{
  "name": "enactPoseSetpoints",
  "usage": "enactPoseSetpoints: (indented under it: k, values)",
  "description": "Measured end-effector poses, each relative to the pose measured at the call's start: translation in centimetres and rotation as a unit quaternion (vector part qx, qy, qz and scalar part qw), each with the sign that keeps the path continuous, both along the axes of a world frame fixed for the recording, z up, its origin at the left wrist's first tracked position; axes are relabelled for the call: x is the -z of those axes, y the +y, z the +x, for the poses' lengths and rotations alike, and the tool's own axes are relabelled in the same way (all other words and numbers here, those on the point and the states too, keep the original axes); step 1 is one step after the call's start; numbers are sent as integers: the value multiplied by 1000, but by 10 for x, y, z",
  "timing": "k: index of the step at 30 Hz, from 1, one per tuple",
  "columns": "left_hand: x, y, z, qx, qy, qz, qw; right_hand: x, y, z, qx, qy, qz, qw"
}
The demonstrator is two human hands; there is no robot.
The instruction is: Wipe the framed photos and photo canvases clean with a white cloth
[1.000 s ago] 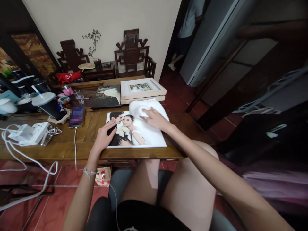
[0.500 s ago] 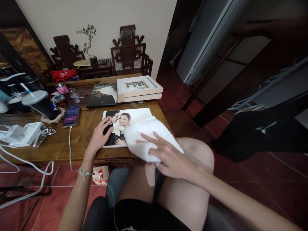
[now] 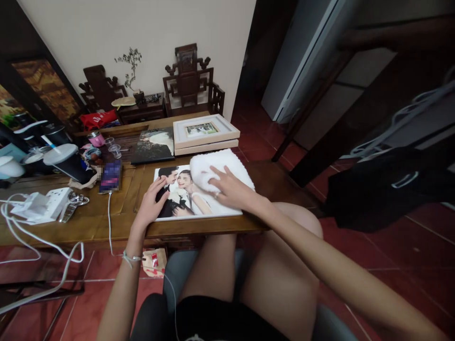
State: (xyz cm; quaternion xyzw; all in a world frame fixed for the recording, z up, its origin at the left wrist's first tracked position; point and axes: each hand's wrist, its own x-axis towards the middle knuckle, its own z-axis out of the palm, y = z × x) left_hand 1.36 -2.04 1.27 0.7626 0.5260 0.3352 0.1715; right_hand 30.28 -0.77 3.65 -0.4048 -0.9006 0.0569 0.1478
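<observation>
A photo panel [image 3: 177, 209] showing two people lies flat on the wooden table near its front edge. My left hand [image 3: 152, 201] rests on the panel's left side, fingers stretched out and holding nothing. A folded white towel [image 3: 227, 163] covers the panel's upper right part. Gripping and pressing the towel from above is my right hand [image 3: 231, 189], its fingers partly spread on the fabric. The towel hides the panel's top right corner.
Behind the panel are a dark photo panel [image 3: 154, 147] and stacked light frames [image 3: 206, 137]. To the left lie a phone [image 3: 110, 176] on a cable, a power strip [image 3: 53, 206] and a lidded cup [image 3: 66, 161]. Dark chairs [image 3: 188, 80] stand by the wall.
My right hand has moved the towel up and away from me, from the panel's lower right to its upper right. More of the panel's lower right shows. My left hand stays on the left side.
</observation>
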Motion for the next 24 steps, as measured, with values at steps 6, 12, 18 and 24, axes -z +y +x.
enactPoseSetpoints:
  k: [6, 12, 18, 24]
  values:
    - [0, -1, 1, 0, 16, -2, 1000, -3, -100, 18, -92, 16, -39, 995]
    - [-1, -1, -1, 8, 31, -24, 999, -9, -76, 23, -123, 26, -41, 991]
    - [0, 0, -3, 12, 27, -33, 999, -5, 29, 6, -21, 35, 17, 999]
    - [1, 1, -4, 7, 13, -17, 1000, -4, 64, -6, 31, 36, 19, 999]
